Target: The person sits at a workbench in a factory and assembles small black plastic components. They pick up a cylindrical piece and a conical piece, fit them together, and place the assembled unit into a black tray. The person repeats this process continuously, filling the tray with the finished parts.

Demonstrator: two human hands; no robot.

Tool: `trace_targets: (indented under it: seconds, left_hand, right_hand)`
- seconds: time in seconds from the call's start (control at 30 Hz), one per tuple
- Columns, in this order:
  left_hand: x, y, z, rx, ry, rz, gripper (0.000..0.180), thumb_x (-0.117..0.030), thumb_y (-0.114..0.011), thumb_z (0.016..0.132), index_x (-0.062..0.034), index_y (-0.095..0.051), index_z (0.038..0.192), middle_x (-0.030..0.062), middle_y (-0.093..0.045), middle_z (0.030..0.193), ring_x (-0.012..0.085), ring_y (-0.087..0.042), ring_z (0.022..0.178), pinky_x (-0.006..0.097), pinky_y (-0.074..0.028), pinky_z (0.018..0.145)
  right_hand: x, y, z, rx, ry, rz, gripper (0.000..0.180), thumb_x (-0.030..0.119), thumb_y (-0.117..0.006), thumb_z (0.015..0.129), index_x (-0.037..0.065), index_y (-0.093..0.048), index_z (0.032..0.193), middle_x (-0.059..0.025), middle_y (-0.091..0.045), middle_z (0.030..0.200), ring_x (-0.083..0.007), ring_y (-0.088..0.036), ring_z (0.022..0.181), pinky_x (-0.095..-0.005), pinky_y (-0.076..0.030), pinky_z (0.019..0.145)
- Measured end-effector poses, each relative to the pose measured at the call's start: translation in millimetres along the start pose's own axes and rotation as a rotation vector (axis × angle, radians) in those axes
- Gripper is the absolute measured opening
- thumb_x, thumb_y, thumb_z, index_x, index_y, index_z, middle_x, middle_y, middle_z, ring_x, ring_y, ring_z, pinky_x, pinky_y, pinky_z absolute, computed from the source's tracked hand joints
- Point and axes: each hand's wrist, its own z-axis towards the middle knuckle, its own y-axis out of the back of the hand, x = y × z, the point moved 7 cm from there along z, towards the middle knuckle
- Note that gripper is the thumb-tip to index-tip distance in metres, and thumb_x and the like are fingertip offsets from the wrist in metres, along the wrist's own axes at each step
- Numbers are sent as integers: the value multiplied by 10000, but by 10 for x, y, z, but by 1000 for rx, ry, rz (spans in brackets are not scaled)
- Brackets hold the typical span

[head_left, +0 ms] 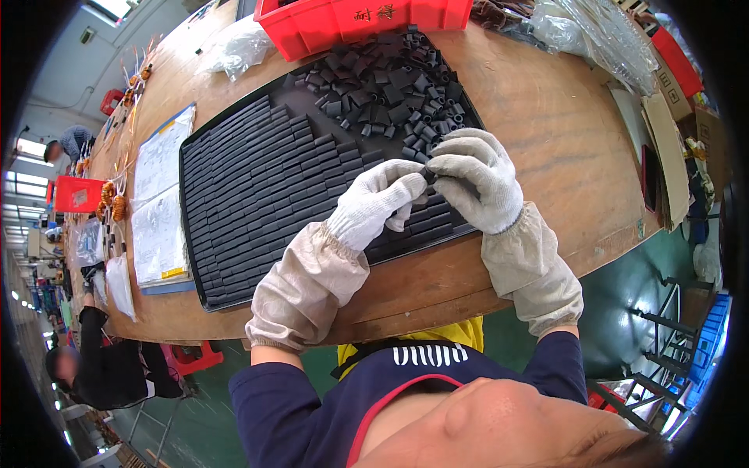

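Gloves cover both your hands, white knit ones, with beige sleeve guards up the forearms. Your left hand (pixel 376 204) and right hand (pixel 477 179) meet fingertip to fingertip over the near right corner of the black tray (pixel 204 156). Between them you pinch one small black piece (pixel 428 176); each grip is nearly closed, thumb and first fingers pressed onto its ends, the other fingers curled loosely. The piece sits just above the tray, almost hidden by the glove tips, so you cannot make out its full shape.

Under your hands the tray holds neat rows of black blocks (pixel 257 179) filling its left and middle part, laid side by side and touching. At its far right end lies a loose heap of short black tubes (pixel 390 82), tumbled at all angles, just beyond your right hand.

The tray rests on a long wooden table (pixel 546 125). A red plastic bin (pixel 343 22) stands at the far edge, touching the heap's end of the tray. Paper sheets (pixel 160 195) lie left of the tray, clear plastic bags (pixel 601 31) at the far right. Another person (pixel 101 363) sits at the left, lower down the table. The floor below is green.
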Motion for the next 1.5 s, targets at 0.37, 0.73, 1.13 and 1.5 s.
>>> trace_targets:
  seconds: [0.37, 0.73, 1.13, 1.5]
  left_hand:
    - [-7, -5, 7, -26, 19, 134, 301, -229, -675, 1012, -25, -637, 1230, 0, -618, 871, 38, -464, 624, 213, -384, 525]
    - [-150, 149, 62, 137, -194, -513, 480, -135, -547, 1033, 21, -467, 1480, 61, -601, 1153, 90, -556, 868, 195, -462, 667]
    - [-71, 236, 147, 167, -242, -648, 516, 108, -584, 933, 20, -510, 1436, 136, -612, 1268, 232, -634, 1133, 327, -544, 1013]
    - [-283, -237, -125, 82, -726, 761, 186, -189, -845, 806, -107, -756, 948, 90, -639, 1049, 245, -619, 1044, 358, -527, 884]
  right_hand:
    - [-123, -62, -64, 86, -168, 118, 318, 82, -837, 710, 105, -711, 1001, -96, -717, 1048, -320, -686, 967, -415, -522, 878]
    - [-439, 51, -171, -8, -426, 69, 261, 45, -771, 790, 60, -712, 1044, -120, -728, 991, -335, -699, 943, -407, -542, 844]
    - [-294, 99, -386, 245, -316, -44, 278, 22, -760, 773, 90, -705, 1037, -97, -723, 1002, -334, -676, 963, -423, -523, 868]
    - [104, 141, -807, 446, -240, -298, 317, -23, -680, 771, 126, -741, 1044, -52, -725, 1060, -291, -656, 1056, -423, -503, 966]
